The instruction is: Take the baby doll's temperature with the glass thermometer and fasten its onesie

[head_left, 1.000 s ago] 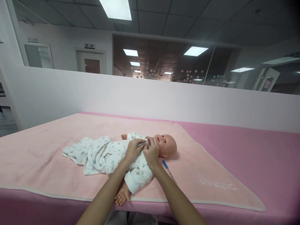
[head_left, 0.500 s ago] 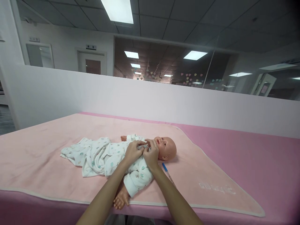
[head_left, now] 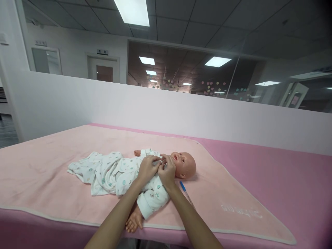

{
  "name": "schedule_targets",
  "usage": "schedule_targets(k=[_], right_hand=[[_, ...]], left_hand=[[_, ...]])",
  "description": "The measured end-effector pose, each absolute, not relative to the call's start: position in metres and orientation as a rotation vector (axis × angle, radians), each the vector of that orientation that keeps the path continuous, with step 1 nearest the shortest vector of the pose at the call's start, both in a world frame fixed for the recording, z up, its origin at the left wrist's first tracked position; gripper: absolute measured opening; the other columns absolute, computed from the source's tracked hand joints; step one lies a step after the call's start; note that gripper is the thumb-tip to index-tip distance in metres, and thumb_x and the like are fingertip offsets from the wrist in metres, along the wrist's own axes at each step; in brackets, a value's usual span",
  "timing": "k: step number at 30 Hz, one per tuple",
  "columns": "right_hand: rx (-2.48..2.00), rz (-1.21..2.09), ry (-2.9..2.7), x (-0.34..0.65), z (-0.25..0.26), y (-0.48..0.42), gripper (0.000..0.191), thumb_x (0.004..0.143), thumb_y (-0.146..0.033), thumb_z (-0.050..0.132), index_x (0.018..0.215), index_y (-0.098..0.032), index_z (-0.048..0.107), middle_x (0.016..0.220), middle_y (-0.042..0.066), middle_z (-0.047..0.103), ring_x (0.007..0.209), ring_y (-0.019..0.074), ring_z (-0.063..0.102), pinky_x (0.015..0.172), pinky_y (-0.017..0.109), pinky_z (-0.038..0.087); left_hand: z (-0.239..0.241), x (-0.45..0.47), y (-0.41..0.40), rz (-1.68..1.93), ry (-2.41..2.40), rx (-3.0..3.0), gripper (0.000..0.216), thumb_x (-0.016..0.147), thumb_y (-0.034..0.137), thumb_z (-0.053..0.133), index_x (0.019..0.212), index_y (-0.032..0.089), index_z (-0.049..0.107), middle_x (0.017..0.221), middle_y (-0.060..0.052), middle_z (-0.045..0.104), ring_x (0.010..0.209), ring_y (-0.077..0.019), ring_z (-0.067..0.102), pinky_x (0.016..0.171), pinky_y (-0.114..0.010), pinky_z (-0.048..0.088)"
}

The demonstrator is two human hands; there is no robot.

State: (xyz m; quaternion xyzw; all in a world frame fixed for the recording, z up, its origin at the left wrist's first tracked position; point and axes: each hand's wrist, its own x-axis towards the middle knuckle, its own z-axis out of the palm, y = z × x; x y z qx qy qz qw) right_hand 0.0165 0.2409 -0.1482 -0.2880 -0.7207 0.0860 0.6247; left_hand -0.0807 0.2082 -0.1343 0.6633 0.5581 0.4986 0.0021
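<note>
A baby doll (head_left: 184, 164) lies on its back on a pale pink blanket (head_left: 52, 166), head to the right. It wears a white patterned romper (head_left: 121, 173) whose legs trail off to the left. My left hand (head_left: 146, 169) and my right hand (head_left: 168, 171) meet at the doll's upper chest, just under the chin. Both pinch the romper's collar edge between fingers and thumb. One bare doll hand (head_left: 133, 221) sticks out of a sleeve near the blanket's front edge.
A blue-capped pen-like stick (head_left: 186, 192) lies on the blanket just right of my right forearm. The blanket covers a darker pink table (head_left: 285, 180). A white partition wall (head_left: 166, 110) runs behind the table, with glass and an office beyond.
My hands stay at the doll's neckline, fingers shifting slightly on the collar. The view has tilted a little; the doll has not moved.
</note>
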Motion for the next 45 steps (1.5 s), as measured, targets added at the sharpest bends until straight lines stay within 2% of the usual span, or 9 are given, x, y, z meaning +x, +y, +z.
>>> schedule_targets(k=[7,11,14,20,24,29,35,39,45], right_hand=[[-0.662,0.126,-1.710,0.019,-0.141,0.236,0.033,0.066,-0.003,0.035,0.087,-0.018,0.054,0.083,0.004,0.055,0.079,0.0158,0.048,0.072,0.029,0.040],[-0.678,0.080,-1.948,0.018,-0.137,0.236,0.019,0.069,-0.010,0.044,0.080,-0.020,0.056,0.085,0.003,0.056,0.085,0.0176,0.046,0.078,0.032,0.035],[-0.669,0.070,-2.018,0.016,-0.137,0.235,0.008,0.071,-0.014,0.048,0.072,-0.019,0.055,0.081,0.002,0.057,0.083,0.0170,0.046,0.077,0.031,0.034],[-0.659,0.019,-2.000,0.015,-0.139,0.233,0.010,0.078,-0.018,0.044,0.072,-0.018,0.052,0.074,0.002,0.056,0.075,0.0154,0.046,0.071,0.029,0.032],[-0.640,0.009,-2.011,0.016,-0.140,0.232,0.010,0.078,-0.018,0.044,0.073,-0.018,0.053,0.075,0.002,0.057,0.075,0.0152,0.046,0.073,0.030,0.031],[-0.594,0.025,-2.023,0.016,-0.138,0.230,0.007,0.076,-0.020,0.047,0.073,-0.018,0.053,0.074,0.003,0.057,0.076,0.0159,0.047,0.071,0.030,0.032],[-0.590,0.030,-2.069,0.014,-0.137,0.227,0.008,0.073,-0.023,0.052,0.080,-0.020,0.054,0.078,0.002,0.057,0.079,0.0161,0.047,0.072,0.029,0.033],[-0.607,0.076,-2.047,0.013,-0.139,0.227,0.007,0.074,-0.021,0.050,0.080,-0.020,0.053,0.078,0.002,0.056,0.078,0.0158,0.047,0.071,0.029,0.033],[-0.686,0.081,-2.069,0.012,-0.141,0.229,0.005,0.071,-0.022,0.052,0.071,-0.019,0.047,0.071,0.000,0.053,0.073,0.0147,0.044,0.068,0.027,0.032]], left_hand=[[-0.121,-0.090,0.195,1.880,2.025,1.884,0.020,0.077,0.023,0.043,0.077,0.020,0.063,0.077,-0.001,0.062,0.080,-0.0160,0.053,0.078,-0.029,0.036],[-0.121,-0.121,0.191,1.860,2.186,1.514,0.029,0.078,0.030,0.038,0.071,0.018,0.063,0.068,-0.002,0.063,0.067,-0.0160,0.054,0.062,-0.026,0.037],[-0.126,-0.132,0.189,1.639,1.918,1.664,0.031,0.077,0.032,0.038,0.071,0.017,0.065,0.063,-0.001,0.063,0.063,-0.0153,0.055,0.058,-0.024,0.037],[-0.131,-0.131,0.183,1.503,1.469,1.927,0.020,0.071,0.030,0.054,0.078,0.019,0.068,0.081,-0.004,0.064,0.083,-0.0173,0.054,0.076,-0.026,0.040],[-0.129,-0.133,0.183,1.492,1.380,1.897,0.018,0.072,0.030,0.056,0.077,0.018,0.068,0.088,-0.006,0.060,0.089,-0.0181,0.051,0.082,-0.028,0.039],[-0.125,-0.134,0.180,1.438,1.199,1.785,0.020,0.074,0.032,0.053,0.080,0.015,0.063,0.088,-0.006,0.057,0.086,-0.0164,0.051,0.077,-0.026,0.040],[-0.126,-0.132,0.179,1.440,1.164,1.641,0.020,0.074,0.032,0.053,0.078,0.014,0.059,0.072,-0.002,0.057,0.072,-0.0136,0.050,0.068,-0.024,0.038],[-0.125,-0.133,0.178,1.424,1.172,1.617,0.021,0.073,0.034,0.055,0.076,0.014,0.060,0.073,-0.003,0.058,0.073,-0.0146,0.051,0.068,-0.024,0.038],[-0.125,-0.134,0.177,1.394,1.144,1.611,0.022,0.071,0.035,0.057,0.077,0.013,0.061,0.073,-0.003,0.059,0.072,-0.0139,0.052,0.066,-0.023,0.038]])
